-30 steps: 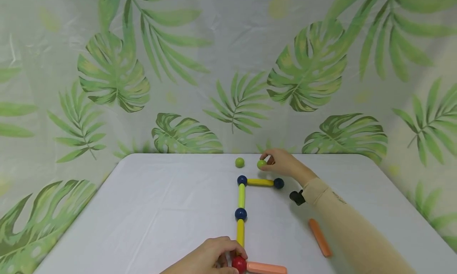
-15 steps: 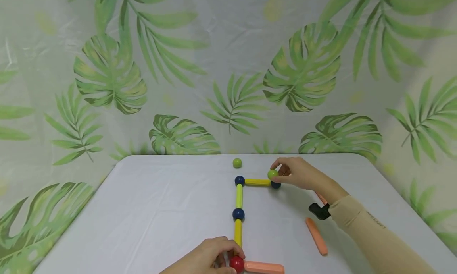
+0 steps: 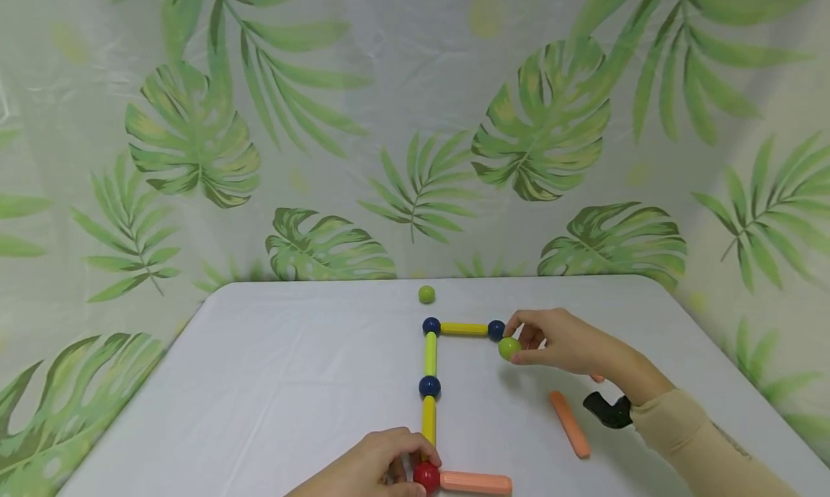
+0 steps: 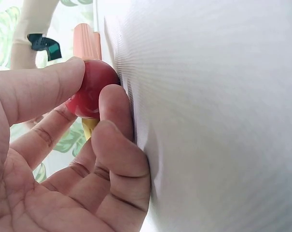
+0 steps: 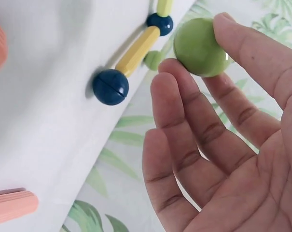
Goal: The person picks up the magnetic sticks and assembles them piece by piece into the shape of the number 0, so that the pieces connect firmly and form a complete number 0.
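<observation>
My left hand (image 3: 382,462) grips a glossy red ball (image 4: 93,87) between thumb and fingers, low on the white table. From that ball a salmon rod (image 3: 476,482) extends right and a yellow rod (image 3: 429,419) runs away from me. Beyond lie a blue ball (image 3: 429,386), a lime rod (image 3: 431,354), a blue corner ball (image 3: 431,326), a second yellow rod (image 3: 463,329) and an end blue ball (image 5: 110,87). Raised off the table, my right hand (image 3: 560,342) pinches a green ball (image 5: 200,47) between thumb and fingertips, just in front of the end blue ball.
Another green ball (image 3: 426,294) sits near the far edge of the white table (image 3: 292,382). A loose salmon rod (image 3: 570,424) lies on the right, and part of another salmon rod (image 3: 597,378) shows behind the right wrist. A leaf-patterned cloth (image 3: 415,122) hangs behind.
My right hand has carried the green ball from near the far edge toward me and to the right, past the end blue ball. My left hand stays on the red ball.
</observation>
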`<control>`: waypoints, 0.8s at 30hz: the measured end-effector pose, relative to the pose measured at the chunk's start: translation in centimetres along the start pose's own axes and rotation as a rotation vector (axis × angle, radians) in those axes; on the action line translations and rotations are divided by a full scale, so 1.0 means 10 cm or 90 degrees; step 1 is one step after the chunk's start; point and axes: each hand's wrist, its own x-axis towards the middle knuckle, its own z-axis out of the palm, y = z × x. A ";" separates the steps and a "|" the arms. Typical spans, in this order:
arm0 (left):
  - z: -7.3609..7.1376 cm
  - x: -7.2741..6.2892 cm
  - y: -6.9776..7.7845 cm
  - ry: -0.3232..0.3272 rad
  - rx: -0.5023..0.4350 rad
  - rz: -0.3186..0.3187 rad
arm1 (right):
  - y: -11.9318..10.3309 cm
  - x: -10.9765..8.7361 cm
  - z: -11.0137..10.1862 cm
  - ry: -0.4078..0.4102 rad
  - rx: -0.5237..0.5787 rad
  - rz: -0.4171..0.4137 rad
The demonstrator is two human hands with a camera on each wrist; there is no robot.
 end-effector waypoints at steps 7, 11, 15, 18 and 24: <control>0.00 -0.01 0.03 -0.002 -0.008 -0.006 | -0.01 -0.18 0.13 -0.036 0.036 0.005; 0.00 -0.01 0.03 0.001 -0.010 -0.001 | -0.03 -0.28 0.20 -0.058 0.066 0.008; 0.00 0.00 0.02 0.004 -0.006 0.012 | -0.05 -0.38 0.27 -0.077 0.094 0.013; 0.00 0.00 0.02 0.003 -0.005 0.020 | -0.07 -0.44 0.32 -0.091 0.109 0.011; 0.00 -0.01 0.02 0.003 -0.003 0.029 | -0.10 -0.55 0.40 -0.117 0.126 0.017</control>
